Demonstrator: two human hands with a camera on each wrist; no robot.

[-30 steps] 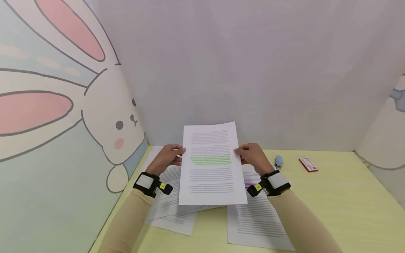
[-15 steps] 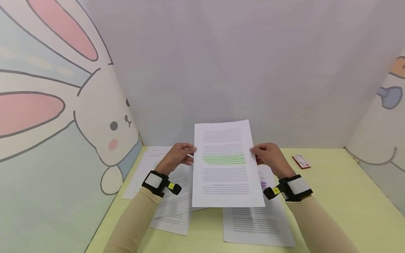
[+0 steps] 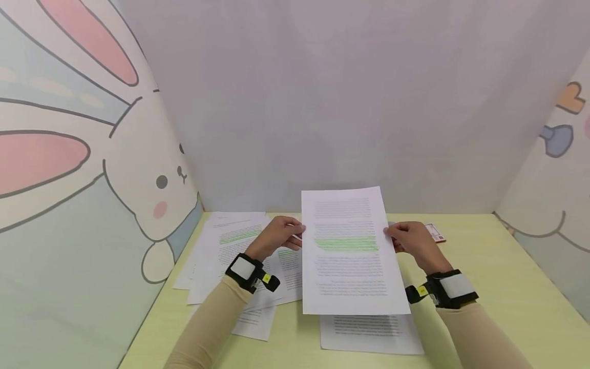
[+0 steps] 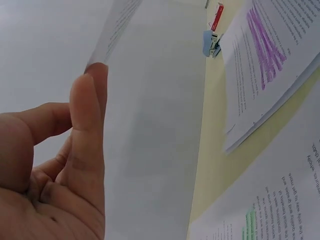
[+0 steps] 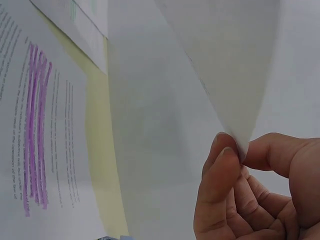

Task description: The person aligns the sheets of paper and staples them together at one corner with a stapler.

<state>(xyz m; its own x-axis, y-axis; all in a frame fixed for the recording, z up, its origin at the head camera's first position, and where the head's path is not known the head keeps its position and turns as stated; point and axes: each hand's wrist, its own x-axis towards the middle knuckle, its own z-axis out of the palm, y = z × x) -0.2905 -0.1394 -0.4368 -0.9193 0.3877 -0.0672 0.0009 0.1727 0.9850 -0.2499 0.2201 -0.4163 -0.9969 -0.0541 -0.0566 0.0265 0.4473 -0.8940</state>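
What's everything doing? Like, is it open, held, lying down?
Left grip: pinching the sheet
Right grip: pinching the sheet
Sheet: held up, unfolded, marked green
Left papers: spread, overlapping, some marked green
Right papers: lying stacked, marked purple
Stapler: on the table; can't tell if closed
Red box: lying flat; can't tell if closed

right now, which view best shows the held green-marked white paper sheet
The head view: the green-marked white paper sheet shows almost whole. Left wrist catches a slanted strip; right wrist, a blank-looking part.
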